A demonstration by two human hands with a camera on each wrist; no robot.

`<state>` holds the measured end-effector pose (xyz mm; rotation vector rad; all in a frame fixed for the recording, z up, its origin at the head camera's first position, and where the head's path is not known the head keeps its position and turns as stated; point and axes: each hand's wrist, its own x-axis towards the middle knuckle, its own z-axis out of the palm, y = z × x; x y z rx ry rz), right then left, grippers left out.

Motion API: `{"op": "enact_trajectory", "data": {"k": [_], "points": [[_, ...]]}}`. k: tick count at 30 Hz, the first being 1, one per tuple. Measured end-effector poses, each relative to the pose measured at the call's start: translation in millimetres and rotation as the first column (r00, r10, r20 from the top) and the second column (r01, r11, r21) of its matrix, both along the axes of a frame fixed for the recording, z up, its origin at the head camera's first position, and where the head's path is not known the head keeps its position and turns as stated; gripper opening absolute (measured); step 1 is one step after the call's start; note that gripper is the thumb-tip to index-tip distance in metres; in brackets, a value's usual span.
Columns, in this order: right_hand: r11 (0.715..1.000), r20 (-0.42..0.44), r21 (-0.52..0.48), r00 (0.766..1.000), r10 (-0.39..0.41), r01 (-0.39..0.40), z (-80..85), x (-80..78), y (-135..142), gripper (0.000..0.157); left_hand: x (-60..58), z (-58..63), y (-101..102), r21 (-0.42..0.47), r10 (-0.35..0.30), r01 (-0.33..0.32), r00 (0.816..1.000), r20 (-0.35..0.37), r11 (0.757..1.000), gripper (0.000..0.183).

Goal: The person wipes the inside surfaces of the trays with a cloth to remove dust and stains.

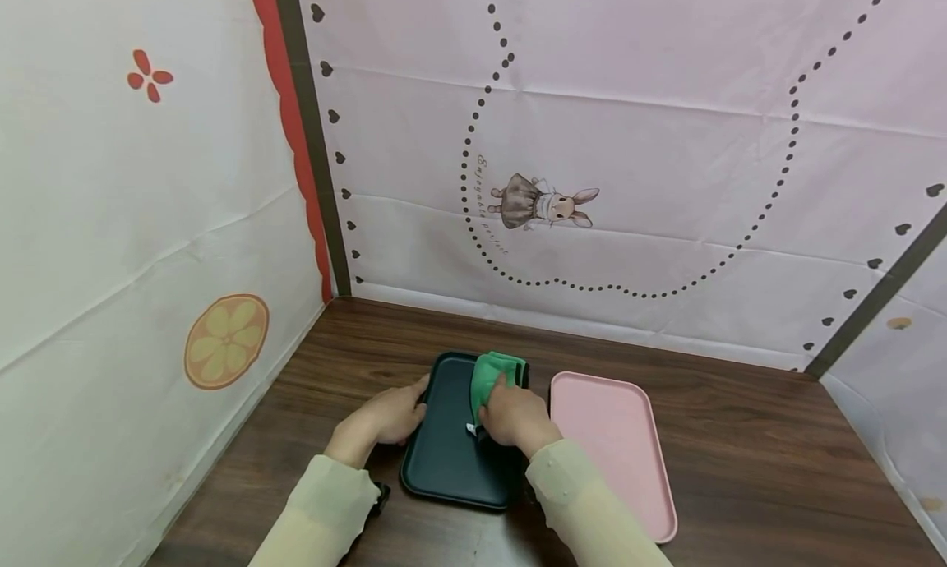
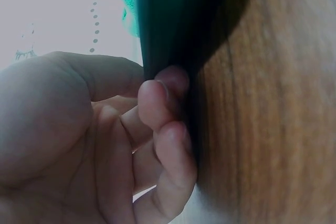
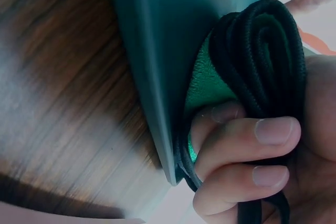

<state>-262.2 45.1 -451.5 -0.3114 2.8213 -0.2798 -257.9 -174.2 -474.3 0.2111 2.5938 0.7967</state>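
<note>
Nearest, pale sleeves point(image 1: 588, 505) lead to my two hands. My left hand point(image 1: 383, 415) is bent at the left rim of the dark tray point(image 1: 447, 444), its thumb and curled fingers apparently pinching that edge. My right hand point(image 1: 515, 415) is closed about a folded green cloth point(image 1: 487, 378), fingers curled over its dark-bound layers, as the right wrist view shows. The cloth lies over the right-hand part of the tray's floor. I judge it light, soft and not at all fragile; being folded, it is best gripped through all its layers, lest it come undone. The tray looks smooth and stiff, and probably light enough to slide on the wooden tabletop point(image 1: 747, 468), so its raised rim should offer the surest hold. Just to its right lies a pink tray point(image 1: 610, 435). Beyond, a pale backdrop point(image 1: 666, 172) bears a printed rabbit point(image 1: 543, 203).
</note>
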Motion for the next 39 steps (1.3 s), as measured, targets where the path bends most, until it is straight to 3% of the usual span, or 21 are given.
{"op": "enact_trajectory", "data": {"k": [39], "points": [[0.999,-0.025,0.010,0.999,0.048,-0.048,-2.8,-2.3,-22,0.075,0.9,0.7,1,-0.004,0.015,-0.015,0.999,-0.030,1.000,0.061]]}}
